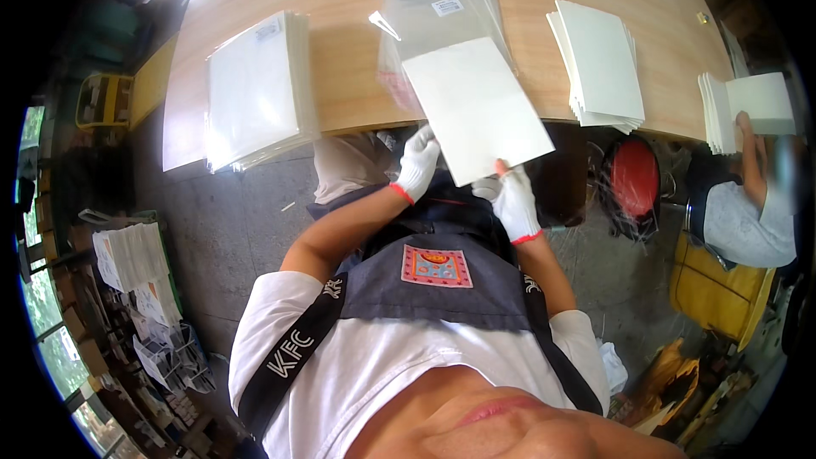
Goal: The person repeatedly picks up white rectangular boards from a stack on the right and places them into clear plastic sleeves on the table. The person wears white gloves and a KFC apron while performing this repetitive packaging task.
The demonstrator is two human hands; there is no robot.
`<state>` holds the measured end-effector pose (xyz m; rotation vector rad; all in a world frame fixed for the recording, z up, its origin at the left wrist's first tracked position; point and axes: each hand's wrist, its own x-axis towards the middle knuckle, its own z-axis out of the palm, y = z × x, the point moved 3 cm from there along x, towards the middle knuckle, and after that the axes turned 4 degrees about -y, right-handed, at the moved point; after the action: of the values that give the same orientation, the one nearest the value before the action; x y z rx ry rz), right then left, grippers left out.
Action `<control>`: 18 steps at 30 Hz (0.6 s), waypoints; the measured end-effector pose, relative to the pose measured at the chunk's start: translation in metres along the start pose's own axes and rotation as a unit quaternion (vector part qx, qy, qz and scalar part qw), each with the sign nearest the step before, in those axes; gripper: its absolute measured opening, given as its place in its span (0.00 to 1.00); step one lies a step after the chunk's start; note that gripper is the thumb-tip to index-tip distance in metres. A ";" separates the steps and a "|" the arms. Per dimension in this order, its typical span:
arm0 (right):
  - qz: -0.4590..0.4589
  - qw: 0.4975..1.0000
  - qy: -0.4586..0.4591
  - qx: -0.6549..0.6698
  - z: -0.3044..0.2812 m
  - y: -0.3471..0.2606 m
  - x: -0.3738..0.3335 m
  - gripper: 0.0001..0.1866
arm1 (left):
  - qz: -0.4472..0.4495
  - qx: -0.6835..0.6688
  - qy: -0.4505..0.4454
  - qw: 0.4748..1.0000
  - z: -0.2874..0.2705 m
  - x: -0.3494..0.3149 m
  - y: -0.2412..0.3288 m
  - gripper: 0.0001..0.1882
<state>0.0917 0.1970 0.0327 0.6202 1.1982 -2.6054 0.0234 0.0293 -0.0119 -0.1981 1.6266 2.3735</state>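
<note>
A blank white card sheet (478,110) is tilted in front of me, its far part over the clear plastic bags (416,0) on the table. My right hand (515,204), in a white glove with a red cuff, grips the sheet's near edge, the bare thumb on top and the other fingers beneath. My left hand (419,167), gloved alike, is beside the sheet's left edge with its fingers curled closed. Whatever those fingers may hold is hidden. The clear bags lie in a flat pile with small white labels on them.
On the wooden table (344,76), a stack of bagged white sheets (255,89) lies left and loose white sheets (599,64) lie right. A red-seated stool (633,178) stands below the table. Another person (748,212) handles white sheets at far right. Paper bundles (136,259) stand at left.
</note>
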 end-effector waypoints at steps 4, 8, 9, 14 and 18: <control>0.078 0.990 -0.041 0.113 0.003 0.048 0.031 0.13 | -0.140 -0.049 -0.001 0.989 -0.027 -0.023 -0.027 0.12; 0.051 0.937 -0.058 0.339 0.031 0.048 0.065 0.19 | -0.181 -0.021 -0.043 0.982 -0.034 -0.019 -0.017 0.07; 0.028 0.937 -0.109 0.331 0.033 0.047 0.072 0.21 | -0.188 -0.030 -0.051 0.980 -0.036 -0.018 -0.015 0.07; 0.081 0.958 -0.097 0.256 0.037 0.042 0.057 0.20 | -0.227 -0.008 -0.048 0.973 -0.048 -0.023 0.004 0.13; 0.044 0.965 -0.169 -0.194 0.066 0.022 0.030 0.14 | -0.165 0.059 -0.011 0.985 -0.066 -0.026 0.018 0.15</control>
<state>0.0540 0.1315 0.0426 0.1389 1.4620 -2.1936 0.0414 -0.0419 -0.0134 -0.3839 1.5787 2.0208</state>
